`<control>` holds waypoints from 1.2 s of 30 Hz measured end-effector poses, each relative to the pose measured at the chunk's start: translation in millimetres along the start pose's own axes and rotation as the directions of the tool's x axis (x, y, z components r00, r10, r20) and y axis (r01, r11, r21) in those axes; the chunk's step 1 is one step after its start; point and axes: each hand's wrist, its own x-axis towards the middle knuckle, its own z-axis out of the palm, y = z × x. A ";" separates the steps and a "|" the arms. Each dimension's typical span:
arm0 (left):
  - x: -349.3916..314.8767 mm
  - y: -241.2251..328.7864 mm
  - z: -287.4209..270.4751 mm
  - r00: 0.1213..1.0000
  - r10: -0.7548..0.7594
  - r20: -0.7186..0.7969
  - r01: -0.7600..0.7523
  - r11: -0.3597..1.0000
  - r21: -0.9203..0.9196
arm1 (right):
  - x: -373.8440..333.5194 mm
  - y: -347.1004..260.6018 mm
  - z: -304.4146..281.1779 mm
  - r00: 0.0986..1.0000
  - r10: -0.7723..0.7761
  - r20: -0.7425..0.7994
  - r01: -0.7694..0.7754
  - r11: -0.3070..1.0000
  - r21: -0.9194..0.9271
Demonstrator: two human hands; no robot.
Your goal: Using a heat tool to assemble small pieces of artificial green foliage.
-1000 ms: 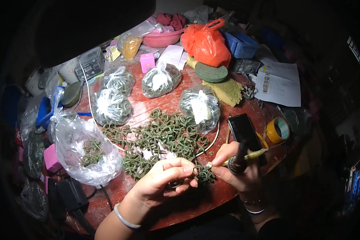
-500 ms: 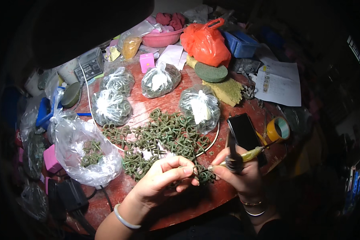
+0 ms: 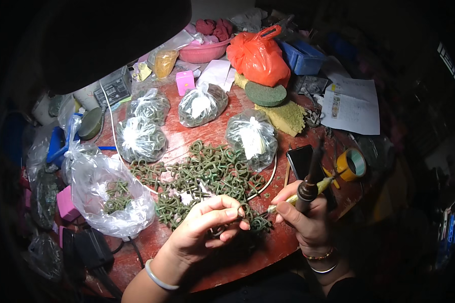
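Workshop: scuffed red worktable (image 3: 179, 137), heap of green ring-like pieces (image 3: 217, 169), dark handled tool (image 3: 307, 194), tied plastic bags (image 3: 141, 140).

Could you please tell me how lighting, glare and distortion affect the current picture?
Head view: the table is bright mid-frame, the picture darkening to near black towards its rim; head view: white glare on the clear bags; head view: left hand and right hand well lit; head view: table's near edge looks bowed, perhaps from the fisheye lens.
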 end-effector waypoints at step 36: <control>-2.7 2.6 4.4 0.998 0.059 -0.011 -0.057 0.987 0.151 | 4.5 6.0 5.0 0.995 -0.053 0.083 0.063 0.991 -0.114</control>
